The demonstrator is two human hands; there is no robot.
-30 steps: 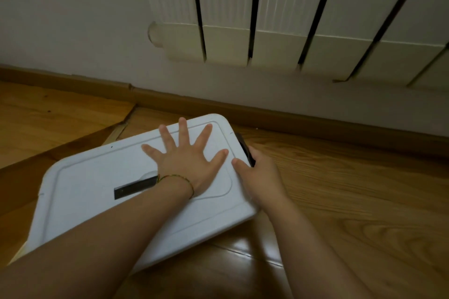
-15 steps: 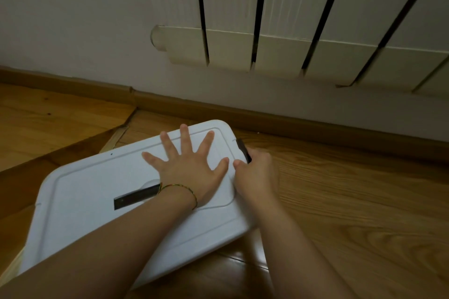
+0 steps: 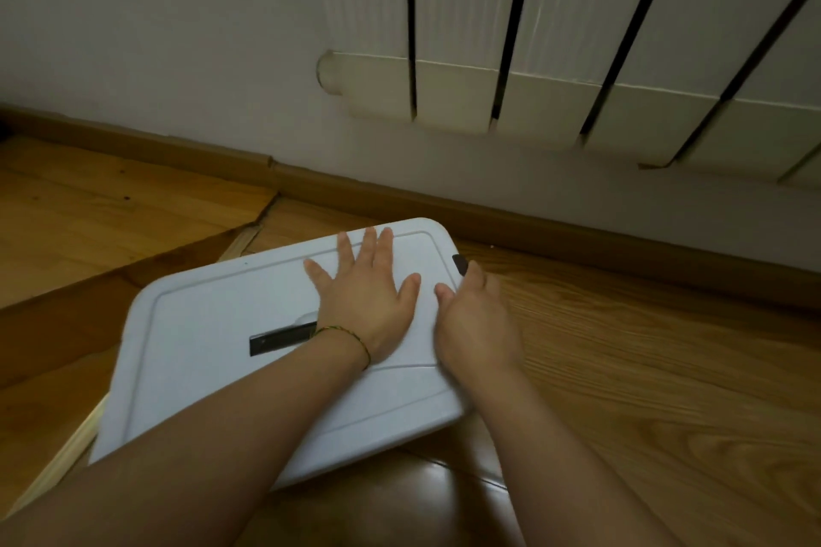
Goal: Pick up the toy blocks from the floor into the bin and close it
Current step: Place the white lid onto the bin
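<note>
The white bin lid [image 3: 200, 324] lies on top of the bin and hides the bin body and anything inside. No toy blocks show on the floor. My left hand [image 3: 364, 298] presses flat on the lid's right half with its fingers spread, a thin bracelet on the wrist. My right hand [image 3: 477, 324] is at the lid's right edge, thumb on top and fingers curled down over the dark latch [image 3: 460, 264]. This hand is blurred. A dark handle slot [image 3: 280, 340] shows in the lid's middle, partly under my left wrist.
The bin stands on a wooden floor [image 3: 644, 369] close to a brown baseboard [image 3: 577, 235] and a white wall. A white radiator [image 3: 577, 58] hangs above at the right. A raised wooden floor panel [image 3: 89, 227] lies to the left.
My right hand has slid along the lid's right edge, down over the latch. The left hand has stayed pressed on the lid, its fingers a little closer together. The camera moved closer.
</note>
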